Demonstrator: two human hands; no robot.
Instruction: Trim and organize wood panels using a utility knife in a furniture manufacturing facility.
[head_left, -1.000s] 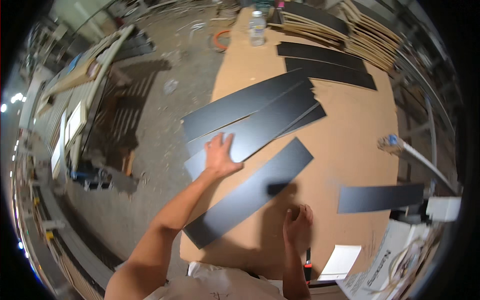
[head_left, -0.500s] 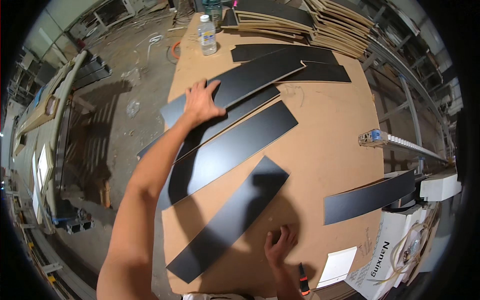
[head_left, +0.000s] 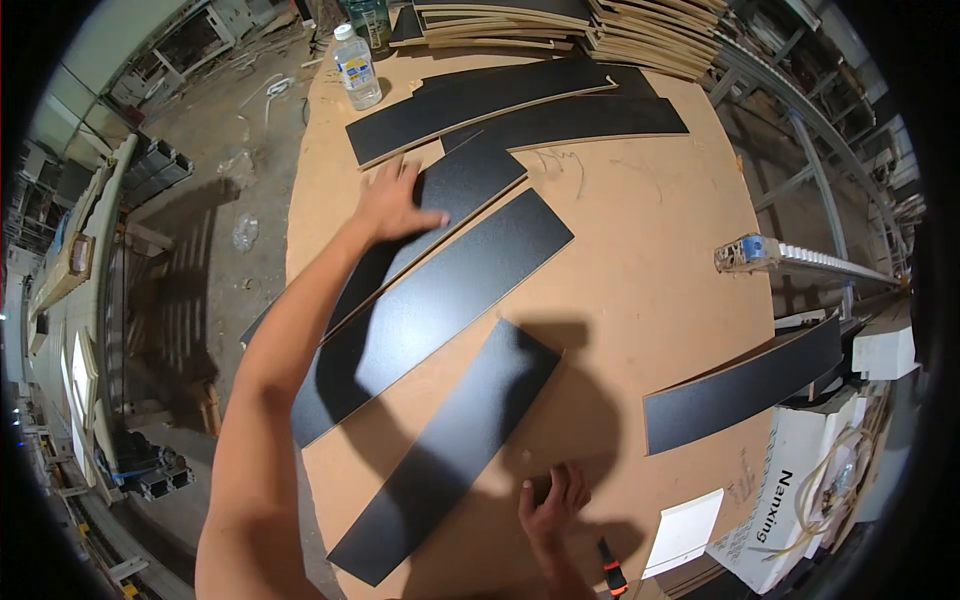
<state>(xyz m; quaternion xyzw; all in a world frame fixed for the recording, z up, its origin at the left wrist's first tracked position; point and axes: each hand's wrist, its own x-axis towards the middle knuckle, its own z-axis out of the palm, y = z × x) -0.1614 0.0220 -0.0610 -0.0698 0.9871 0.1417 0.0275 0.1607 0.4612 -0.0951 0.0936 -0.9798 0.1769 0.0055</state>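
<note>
My left hand (head_left: 392,204) reaches far over the table with its fingers spread, at a black board (head_left: 470,172); I cannot tell if it presses on it. Nearer to me, a second black board (head_left: 440,300) lies slanted beside it, and a third black board (head_left: 447,455) is closest. Beyond my left hand, another black board (head_left: 480,108) rests partly over other dark boards (head_left: 600,125). Low over the near part of the table, my right hand (head_left: 555,503) is loosely curled, thumb apart from the fingers, holding nothing visible. A utility knife (head_left: 611,568) with orange parts lies close to it.
Stacked boards (head_left: 655,38) stand at the table's far end, with a clear bottle (head_left: 358,72) at the far left corner. A black board (head_left: 740,390) overhangs the brown tabletop's (head_left: 650,280) right edge, near a white carton (head_left: 790,500). A metal bar (head_left: 820,262) juts toward that edge.
The board under my left hand has shifted to the far side and now lies apart from the hand. My left hand has let go of it. The right hand has barely moved.
</note>
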